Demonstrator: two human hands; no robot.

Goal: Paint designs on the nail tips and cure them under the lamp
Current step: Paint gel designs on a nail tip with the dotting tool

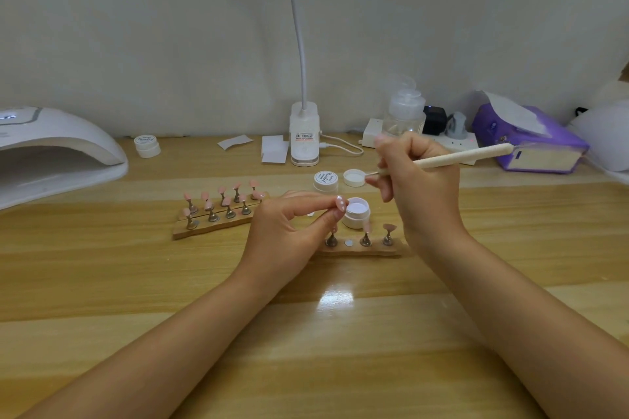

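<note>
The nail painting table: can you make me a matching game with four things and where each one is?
Things:
1. nail tip with white dots
2. brush
3. curing lamp
4. tissue pack

Places:
A. far left of the table
B. pinched in the left hand
C. far right, by the wall
D. held in the right hand

Pairs: 1-B, 2-D, 3-A, 4-C
</note>
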